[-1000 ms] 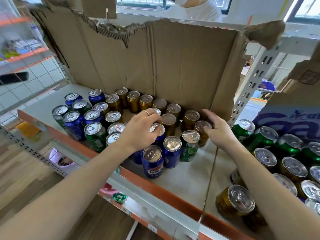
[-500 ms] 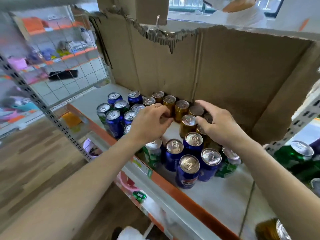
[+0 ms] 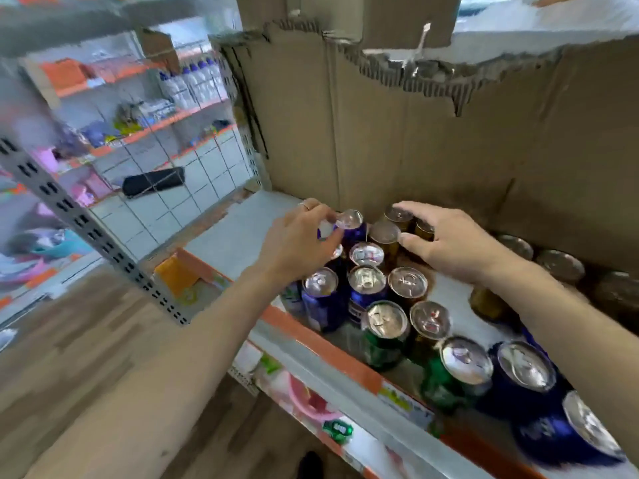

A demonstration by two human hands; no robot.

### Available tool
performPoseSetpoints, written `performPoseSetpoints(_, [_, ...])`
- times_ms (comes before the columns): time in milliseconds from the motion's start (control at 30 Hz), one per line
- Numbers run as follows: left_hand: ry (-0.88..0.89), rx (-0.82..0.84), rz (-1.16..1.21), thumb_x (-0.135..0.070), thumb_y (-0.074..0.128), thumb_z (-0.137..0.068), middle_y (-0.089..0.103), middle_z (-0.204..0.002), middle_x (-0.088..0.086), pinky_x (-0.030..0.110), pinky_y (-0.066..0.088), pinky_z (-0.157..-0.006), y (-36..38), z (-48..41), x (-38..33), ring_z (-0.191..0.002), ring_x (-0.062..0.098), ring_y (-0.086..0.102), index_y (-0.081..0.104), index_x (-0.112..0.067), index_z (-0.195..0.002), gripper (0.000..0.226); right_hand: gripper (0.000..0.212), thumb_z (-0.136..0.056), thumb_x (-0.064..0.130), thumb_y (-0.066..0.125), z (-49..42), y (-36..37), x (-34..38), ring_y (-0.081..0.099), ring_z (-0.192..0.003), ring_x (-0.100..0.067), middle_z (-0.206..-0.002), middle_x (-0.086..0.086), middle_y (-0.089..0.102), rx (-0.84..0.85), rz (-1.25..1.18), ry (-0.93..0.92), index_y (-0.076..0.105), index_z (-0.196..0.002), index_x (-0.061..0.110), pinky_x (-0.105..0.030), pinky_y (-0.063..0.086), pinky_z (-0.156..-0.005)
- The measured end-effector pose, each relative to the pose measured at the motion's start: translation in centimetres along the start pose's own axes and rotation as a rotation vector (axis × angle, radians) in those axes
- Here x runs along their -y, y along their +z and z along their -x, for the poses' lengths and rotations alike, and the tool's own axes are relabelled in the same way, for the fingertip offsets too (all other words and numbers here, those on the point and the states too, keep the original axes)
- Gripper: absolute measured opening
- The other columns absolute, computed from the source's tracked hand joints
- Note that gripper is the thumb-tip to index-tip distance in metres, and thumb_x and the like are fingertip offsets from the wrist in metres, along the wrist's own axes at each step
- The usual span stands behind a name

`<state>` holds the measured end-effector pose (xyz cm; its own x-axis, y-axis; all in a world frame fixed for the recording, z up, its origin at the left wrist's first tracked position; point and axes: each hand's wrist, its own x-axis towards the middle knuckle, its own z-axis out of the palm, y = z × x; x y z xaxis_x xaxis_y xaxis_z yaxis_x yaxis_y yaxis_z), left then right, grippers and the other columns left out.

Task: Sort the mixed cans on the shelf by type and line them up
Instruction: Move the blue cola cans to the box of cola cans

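Note:
Blue, green and gold cans stand mixed on the white shelf in front of a cardboard wall. My left hand pinches the rim of a blue can at the back left of the cluster. My right hand curls over the back gold cans, its thumb and fingers round a gold can; another gold can stands just left of the thumb. Nearer me stand blue cans, a green can and a gold can.
Torn cardboard walls the back of the shelf. More gold cans line the wall at the right, and large blue cans sit at the front right. The orange shelf lip runs along the front. A grey upright post stands at left.
The view has swung left and closer. Both hands have moved toward the back left of the cluster; the left now pinches a blue can's rim and the right covers the back gold cans.

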<state>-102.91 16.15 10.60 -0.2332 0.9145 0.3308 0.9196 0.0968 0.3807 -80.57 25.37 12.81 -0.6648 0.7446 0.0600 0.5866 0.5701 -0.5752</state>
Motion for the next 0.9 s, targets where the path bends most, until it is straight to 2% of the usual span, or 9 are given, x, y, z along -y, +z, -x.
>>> performPoseSetpoints(67, [0.002,0.036,0.010,-0.042,0.062,-0.089,0.061,-0.108,-0.005,0.042,0.050,-0.081,-0.6,-1.2,2.7,-0.093,0.027,0.063,0.066,-0.021,-0.104,0.026,0.053,-0.095,0.031,0.060,-1.9,1.2,1.3,0.046,-0.132,-0.008,-0.145,0.010,0.049,-0.023,-0.002,0.017,0.044,-0.145,0.032,-0.026,0.031,-0.110])
performPoseSetpoints(133, [0.003,0.075,0.022,-0.046,0.056,-0.086,0.059,-0.110,-0.007,0.042,0.050,-0.082,-1.0,-2.2,5.2,-0.095,0.026,0.062,0.064,-0.022,-0.107,0.032,0.052,-0.095,0.032,0.060,-3.3,2.5,2.4,0.056,-0.107,0.001,-0.131,0.013,0.055,-0.027,-0.032,0.062,0.044,-0.144,0.034,-0.022,0.035,-0.094])
performPoseSetpoints(200, [0.014,0.108,0.035,-0.046,0.057,-0.088,0.058,-0.113,-0.007,0.041,0.049,-0.084,-0.9,-3.0,7.6,-0.098,0.025,0.060,0.064,-0.023,-0.110,0.032,0.053,-0.095,0.031,0.060,-4.4,3.7,3.3,0.058,-0.094,-0.003,-0.125,0.012,0.056,-0.016,-0.044,0.095,0.044,-0.145,0.034,-0.017,0.034,-0.080])
performPoseSetpoints(267, [0.034,0.153,0.039,-0.043,0.061,-0.092,0.058,-0.118,-0.006,0.041,0.049,-0.087,-0.5,-3.6,9.7,-0.105,0.024,0.059,0.063,-0.023,-0.114,0.029,0.053,-0.095,0.030,0.060,-5.3,5.0,3.8,0.061,-0.098,-0.015,-0.129,0.008,0.059,-0.003,-0.030,0.115,0.043,-0.145,0.034,-0.016,0.037,-0.075])
performPoseSetpoints(400, [0.098,0.269,0.104,-0.038,0.062,-0.095,0.058,-0.124,-0.003,0.038,0.047,-0.093,0.4,-4.5,11.7,-0.111,0.020,0.058,0.062,-0.022,-0.123,0.032,0.053,-0.096,0.029,0.059,-5.7,6.4,4.6,0.048,-0.130,-0.014,-0.147,0.006,0.048,-0.016,-0.017,0.175,0.043,-0.147,0.030,-0.015,0.030,-0.096])
performPoseSetpoints(500, [0.144,0.399,0.184,-0.032,0.066,-0.093,0.060,-0.125,-0.001,0.029,0.043,-0.090,0.8,-5.1,12.1,-0.112,0.017,0.057,0.060,-0.020,-0.130,0.039,0.050,-0.096,0.028,0.059,-5.4,6.8,4.8,0.059,-0.115,-0.019,-0.140,0.003,0.055,-0.045,-0.016,0.224,0.046,-0.144,0.030,-0.019,0.038,-0.092])
performPoseSetpoints(633, [0.115,0.516,0.336,-0.026,0.074,-0.088,0.060,-0.118,-0.006,0.017,0.040,-0.078,1.3,-5.6,12.3,-0.109,0.010,0.053,0.056,-0.024,-0.131,0.047,0.049,-0.095,0.028,0.060,-5.1,6.9,4.4,0.054,-0.107,-0.009,-0.135,0.004,0.058,-0.091,-0.033,0.271,0.049,-0.142,0.028,-0.018,0.036,-0.089])
performPoseSetpoints(800, [0.072,0.540,0.475,-0.016,0.081,-0.081,0.059,-0.122,-0.005,0.024,0.046,-0.091,2.5,-5.9,13.1,-0.115,0.013,0.056,0.051,-0.023,-0.132,0.060,0.048,-0.095,0.030,0.061,-4.4,7.1,4.0,0.049,-0.074,0.007,-0.123,0.005,0.061,-0.103,-0.032,0.320,0.049,-0.142,0.030,-0.007,0.034,-0.068])
performPoseSetpoints(900, [-0.057,0.582,0.636,-0.015,0.085,-0.076,0.055,-0.129,-0.004,0.030,0.048,-0.098,3.4,-5.7,13.4,-0.116,0.013,0.056,0.036,-0.020,-0.146,0.085,0.048,-0.096,0.030,0.060,-3.8,7.4,3.7,0.052,-0.110,-0.002,-0.140,0.006,0.054,-0.105,-0.046,0.343,0.049,-0.143,0.027,-0.011,0.033,-0.087])
